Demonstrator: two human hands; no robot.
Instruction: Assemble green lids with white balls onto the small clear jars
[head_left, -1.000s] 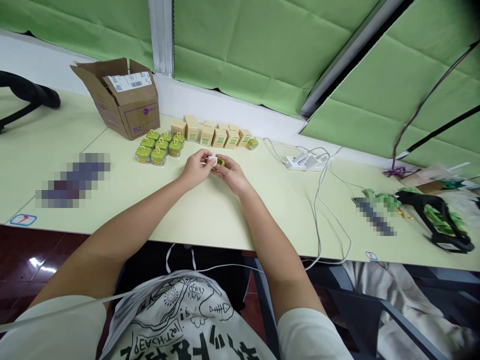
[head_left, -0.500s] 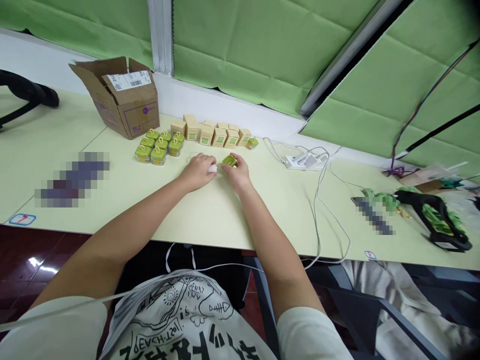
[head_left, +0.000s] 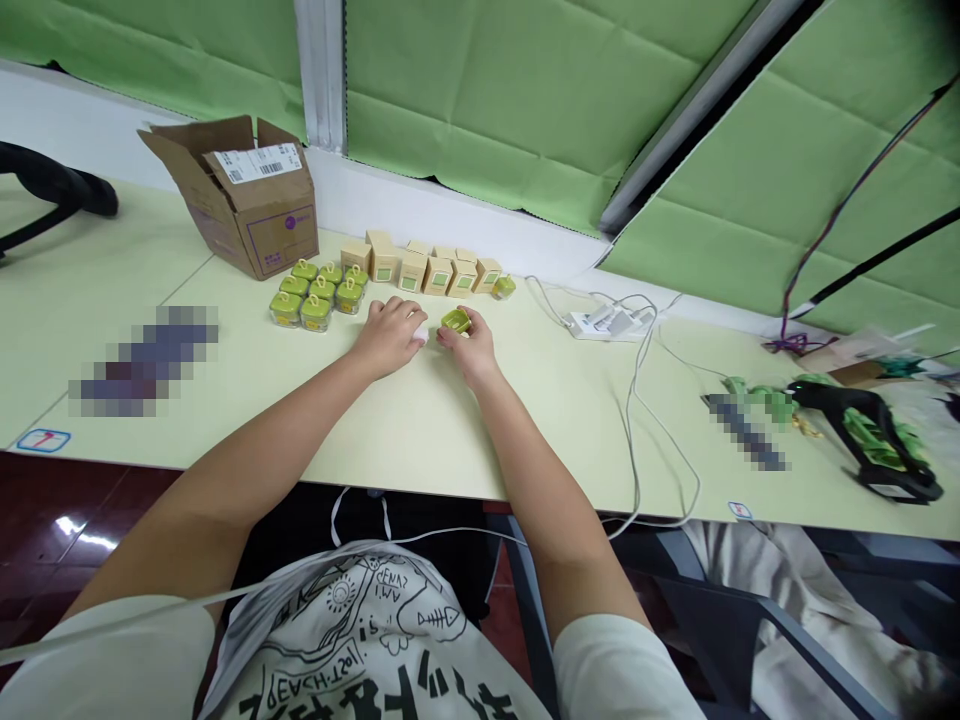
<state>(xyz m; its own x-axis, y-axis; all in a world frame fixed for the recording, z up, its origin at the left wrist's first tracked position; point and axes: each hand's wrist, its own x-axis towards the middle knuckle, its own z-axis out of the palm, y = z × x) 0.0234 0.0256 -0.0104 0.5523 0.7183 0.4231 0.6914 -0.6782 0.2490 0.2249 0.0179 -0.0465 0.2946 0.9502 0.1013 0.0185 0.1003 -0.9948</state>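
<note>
My right hand (head_left: 475, 350) grips a small green lid (head_left: 455, 320), its hollow side facing up, between thumb and fingers. Just left of it, my left hand (head_left: 387, 338) is curled with the knuckles up over the table. A small white piece (head_left: 422, 333) shows at its thumb side; its kind is unclear. Whatever else lies under the left palm is hidden. Beyond my left hand, several clear little boxes with green lids (head_left: 321, 288) stand grouped together, each lid with a looped handle.
Small tan cartons (head_left: 412, 270) line the wall, with a green-lidded box (head_left: 504, 287) at their right end. An open cardboard box (head_left: 262, 220) stands behind on the left. A white power strip (head_left: 611, 322) and loose cables lie right. A seated person's light trousers (head_left: 795, 600) show lower right.
My left hand has spread slightly forward over the table, covering the clear item seen beside it before. The white piece shows less. My right hand has shifted slightly left with the green lid.
</note>
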